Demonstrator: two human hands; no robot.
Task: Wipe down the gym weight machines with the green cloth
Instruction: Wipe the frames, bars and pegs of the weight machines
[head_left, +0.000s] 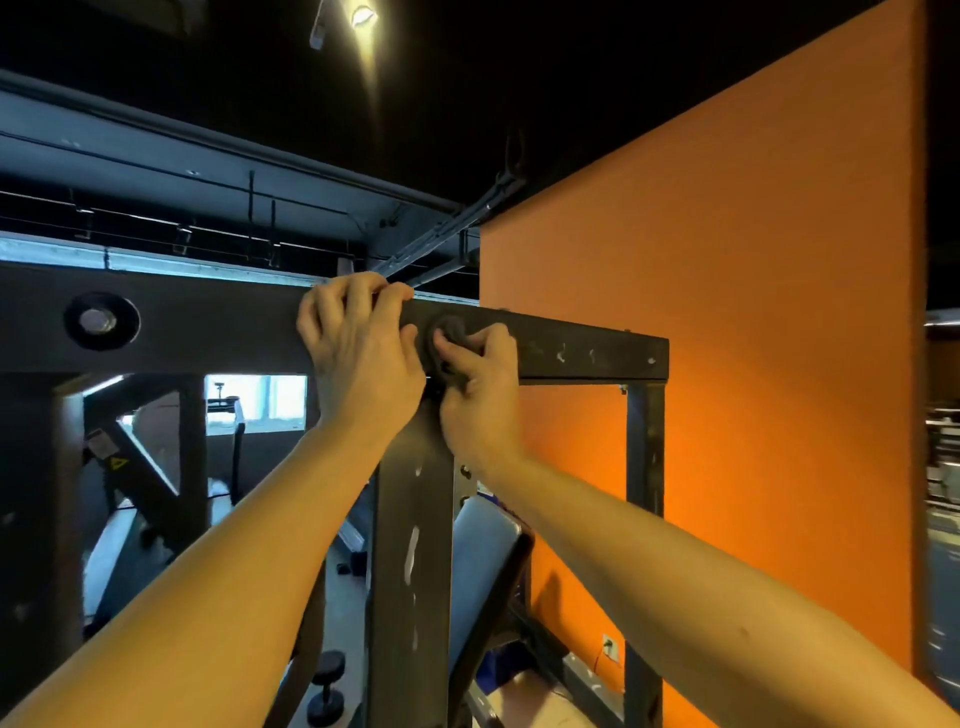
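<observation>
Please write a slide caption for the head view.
Left hand grips the beam; right hand pinches a round cap on it.

Scuffed black machine frame (571, 351), upright; dark bunched cloth (452, 330) pressed against its top beam

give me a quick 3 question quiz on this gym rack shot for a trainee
1. True or false: the left hand grips the top edge of the black crossbeam.
2. The right hand is at: A) the round fitting on the crossbeam, B) the upright post, C) the orange wall.
3. Fill in: on the floor at lower left lies a black ____.

Key: 1 true; 2 A; 3 dumbbell.
</observation>
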